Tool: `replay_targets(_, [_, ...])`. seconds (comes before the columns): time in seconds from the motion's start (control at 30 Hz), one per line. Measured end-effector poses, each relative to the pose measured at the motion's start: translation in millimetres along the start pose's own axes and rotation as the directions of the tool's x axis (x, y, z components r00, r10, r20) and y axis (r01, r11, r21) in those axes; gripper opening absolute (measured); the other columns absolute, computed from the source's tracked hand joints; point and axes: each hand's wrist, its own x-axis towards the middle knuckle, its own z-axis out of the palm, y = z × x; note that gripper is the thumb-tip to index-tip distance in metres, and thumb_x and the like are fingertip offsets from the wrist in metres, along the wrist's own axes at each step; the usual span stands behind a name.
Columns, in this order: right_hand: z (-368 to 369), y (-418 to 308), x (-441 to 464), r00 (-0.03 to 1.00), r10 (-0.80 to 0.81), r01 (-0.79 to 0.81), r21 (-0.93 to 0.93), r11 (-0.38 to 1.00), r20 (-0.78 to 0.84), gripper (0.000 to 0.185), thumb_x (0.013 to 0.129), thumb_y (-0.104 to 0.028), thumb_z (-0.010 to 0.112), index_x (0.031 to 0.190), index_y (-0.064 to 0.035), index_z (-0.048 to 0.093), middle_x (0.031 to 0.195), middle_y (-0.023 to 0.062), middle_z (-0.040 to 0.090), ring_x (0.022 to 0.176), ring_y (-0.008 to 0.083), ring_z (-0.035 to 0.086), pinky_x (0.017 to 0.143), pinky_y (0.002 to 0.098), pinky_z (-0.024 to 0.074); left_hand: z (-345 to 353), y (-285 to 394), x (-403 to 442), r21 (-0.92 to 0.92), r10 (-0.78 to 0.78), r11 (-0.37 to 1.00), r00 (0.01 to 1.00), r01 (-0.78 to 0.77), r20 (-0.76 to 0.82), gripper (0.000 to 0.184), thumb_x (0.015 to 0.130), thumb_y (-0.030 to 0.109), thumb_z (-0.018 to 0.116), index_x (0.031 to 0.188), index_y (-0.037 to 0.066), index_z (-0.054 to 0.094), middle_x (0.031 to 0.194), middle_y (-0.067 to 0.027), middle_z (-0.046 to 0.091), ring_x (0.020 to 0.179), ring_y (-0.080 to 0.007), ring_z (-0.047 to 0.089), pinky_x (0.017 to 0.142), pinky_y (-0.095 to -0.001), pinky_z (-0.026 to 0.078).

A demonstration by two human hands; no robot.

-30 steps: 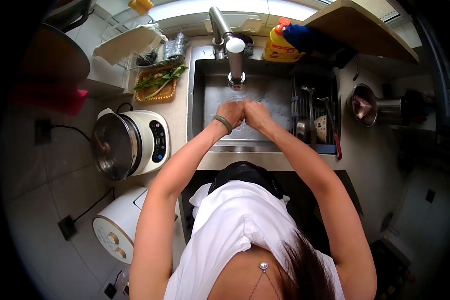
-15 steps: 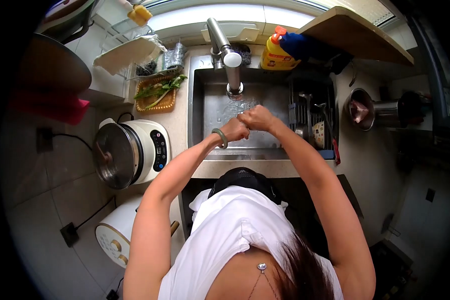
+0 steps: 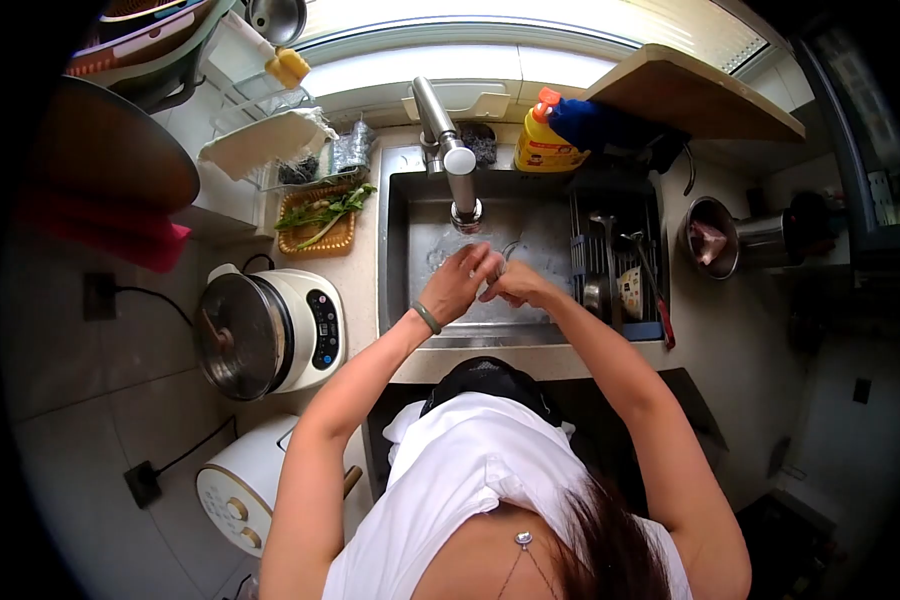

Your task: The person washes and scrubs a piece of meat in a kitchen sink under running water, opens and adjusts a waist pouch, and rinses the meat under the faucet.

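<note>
My left hand point(image 3: 455, 286) and right hand point(image 3: 521, 285) meet over the sink point(image 3: 510, 332), just on the near side of the faucet point(image 3: 464, 190). The left fingers are partly extended towards the right hand, whose fingers are curled; the two touch or nearly touch at the fingertips. I cannot tell whether either hand is clamped on anything. A green bracelet point(image 3: 427, 319) circles the left wrist. Water shows in the basin below the faucet's outlet.

Inside the sink, at its right side, I observe a dark rack point(image 3: 582, 240) bearing a ladle point(image 3: 607, 250) and a red-handled utensil point(image 3: 652, 275). Behind the sink stand a dark scrubber point(image 3: 479, 146) and, to its right, a yellow bottle point(image 3: 547, 152) with an orange pump; a blue cloth point(image 3: 602, 125) lies against the bottle, near a wooden board point(image 3: 690, 95).

To the left of the sink, leafy greens point(image 3: 332, 212) lie in a golden basket point(image 3: 313, 243). Nearer to me on that side are a lidded electric pot point(image 3: 245, 335) with a control panel and, beyond the counter edge, a white appliance point(image 3: 242, 490) with gold-coloured knobs. To the right of the sink, a metal pot point(image 3: 688, 228) contains a pink piece point(image 3: 707, 243), apparently raw meat.
</note>
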Motion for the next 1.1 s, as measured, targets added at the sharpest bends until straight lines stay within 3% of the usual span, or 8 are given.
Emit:
replay_targets(0.1, [6.9,-5.7,-3.6,0.920,0.083,-0.150,0.148,0.978,0.384,0.032,0.061,-0.007,0.074,0.056,-0.0115,0.043,0.047,-0.0030,0.035,0.038,0.0092,0.030,0.036,0.0248,0.0220,-4.6,2.3,4.6,0.387,0.323,0.880,0.944,-0.276,-0.063,0.039,0.070,0.011,0.054,0.109,0.007,0.049,0.106,-0.0120,0.048,0.100,-0.0272,0.048,0.080,-0.0315,0.045])
replay_targets(0.17, [13.5,-4.8,-5.9,0.911,0.063,-0.138,0.158,0.978,0.408,0.031,0.061,-0.004,0.070,0.057,-0.0110,0.041,0.047,-0.0040,0.032,0.037,0.0086,0.028,0.036,0.0242,0.0211,2.2,-8.9,9.0,0.204,0.189,0.959,0.980,-0.199,0.068,0.024,0.069,0.012,0.054,0.093,0.008,0.053,0.093,-0.0064,0.052,0.087,-0.0234,0.052,0.073,-0.0316,0.046])
replay_targets(0.3, [17.3,4.0,1.8,0.974,-0.185,0.116,-0.413,0.903,-0.131,0.008,0.060,-0.003,0.062,0.059,-0.0002,0.055,0.052,0.0095,0.054,0.041,0.0217,0.050,0.039,0.0337,0.0382,13.2,-7.1,11.7,0.240,-0.015,0.971,0.998,0.000,0.059,0.012,0.067,0.008,0.057,0.075,0.007,0.049,0.069,-0.0089,0.056,0.069,-0.0263,0.057,0.063,-0.0365,0.047])
replay_targets(0.37, [12.9,5.6,6.6,0.783,-0.584,0.189,-0.813,0.551,-0.213,0.009,0.060,-0.005,0.059,0.065,0.0016,0.062,0.065,0.0215,0.061,0.058,0.0344,0.060,0.051,0.0396,0.0476,13.4,-4.3,15.3,0.153,-0.125,0.983,0.982,0.103,0.141,0.014,0.066,0.010,0.058,0.075,0.005,0.049,0.063,-0.0147,0.057,0.061,-0.0315,0.058,0.057,-0.0404,0.047])
replay_targets(0.77, [-26.0,-13.5,5.3,0.480,-0.831,0.367,-0.924,-0.102,0.283,0.007,0.064,-0.020,0.060,0.064,-0.0134,0.057,0.057,0.0091,0.060,0.053,0.0274,0.061,0.047,0.0371,0.0461,11.5,25.5,19.4,-0.453,-0.434,0.765,0.886,0.458,0.163,0.017,0.063,0.015,0.057,0.071,0.001,0.060,0.066,-0.0202,0.061,0.062,-0.0346,0.060,0.060,-0.0398,0.048])
replay_targets(0.93, [-25.4,-7.1,13.3,0.418,-0.832,0.451,-0.878,-0.159,0.366,0.012,0.065,-0.022,0.060,0.067,-0.0119,0.056,0.058,0.0084,0.060,0.052,0.0265,0.061,0.045,0.0367,0.0459,14.4,25.2,12.7,-0.683,-0.425,0.327,0.747,0.653,0.511,0.018,0.059,0.014,0.063,0.068,-0.001,0.060,0.058,-0.0113,0.059,0.051,-0.0185,0.056,0.049,-0.0310,0.043])
replay_targets(1.03, [-19.1,-2.5,13.1,0.392,-0.872,0.428,-0.897,-0.110,0.294,0.013,0.065,-0.021,0.060,0.069,-0.0103,0.055,0.058,0.0098,0.059,0.054,0.0283,0.061,0.047,0.0379,0.0470,23.6,6.2,10.4,-0.623,-0.421,0.363,0.719,0.693,0.554,0.021,0.057,0.014,0.065,0.069,-0.002,0.058,0.056,-0.0079,0.057,0.049,-0.0142,0.052,0.045,-0.0279,0.040])
replay_targets(1.1, [-11.9,-11.6,1.4,0.568,-0.823,0.315,-0.931,0.182,0.031,0.017,0.061,-0.020,0.065,0.070,-0.0106,0.054,0.060,0.0116,0.059,0.058,0.0294,0.061,0.051,0.0392,0.0479,9.5,0.8,16.0,-0.630,-0.384,0.303,0.697,0.715,0.606,0.027,0.059,0.016,0.068,0.076,-0.002,0.056,0.057,-0.0045,0.054,0.049,-0.0119,0.049,0.044,-0.0269,0.039])
